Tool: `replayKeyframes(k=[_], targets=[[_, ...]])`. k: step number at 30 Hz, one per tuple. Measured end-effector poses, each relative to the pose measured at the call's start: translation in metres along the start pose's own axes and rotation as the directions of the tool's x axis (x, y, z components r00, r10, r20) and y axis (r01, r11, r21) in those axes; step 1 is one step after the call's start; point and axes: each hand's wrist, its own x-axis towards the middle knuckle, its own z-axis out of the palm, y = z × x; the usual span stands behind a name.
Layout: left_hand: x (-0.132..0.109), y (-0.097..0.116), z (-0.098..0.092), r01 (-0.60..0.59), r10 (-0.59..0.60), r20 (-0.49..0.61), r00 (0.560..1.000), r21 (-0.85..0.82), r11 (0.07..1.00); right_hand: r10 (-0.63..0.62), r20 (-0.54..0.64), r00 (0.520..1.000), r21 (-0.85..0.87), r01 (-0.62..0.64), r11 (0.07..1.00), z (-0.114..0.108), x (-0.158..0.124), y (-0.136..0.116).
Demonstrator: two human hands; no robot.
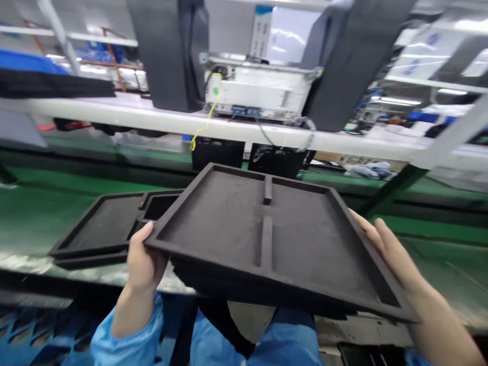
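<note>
A black foam tray (305,239), split into two shallow compartments by a broken middle rib, is held tilted in front of me. At its left corner my left hand (143,262) is closed, thumb over the rim. My right hand (392,254) presses along the right edge, fingers partly hidden behind it. More dark layers show under the tray's front edge, too dark to tell apart. To the left, beside my left hand, other black foam trays (109,223) lie stacked on the green work surface (26,218).
Beyond the trays runs a white shelf rail (160,119) bearing a white metal unit (259,89) between tall dark panels. A yellow cable (208,122) dangles from it. Black boxes (217,154) stand beneath. A blue crate (34,330) is at lower left.
</note>
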Motion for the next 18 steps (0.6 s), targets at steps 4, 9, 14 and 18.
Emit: replayKeyframes(k=[4,9,14,18], targets=[[-0.035,-0.006,0.002,0.002,0.004,-0.153,0.988,0.041,0.999,-0.112,0.040,0.993,0.239,0.099,0.966,-0.006,0.005,0.001],[-0.060,-0.009,0.005,-0.040,0.048,-0.095,0.994,0.087,0.995,-0.132,0.131,0.983,0.354,0.078,0.932,-0.021,0.008,0.021],[-0.069,-0.013,0.013,-0.037,0.041,-0.017,0.999,0.161,0.986,-0.185,0.145,0.972,0.474,0.096,0.875,-0.017,0.005,0.032],[-0.073,-0.015,0.020,-0.110,0.121,-0.085,0.989,0.131,0.985,-0.229,0.140,0.963,0.463,0.141,0.875,-0.022,0.009,0.031]])
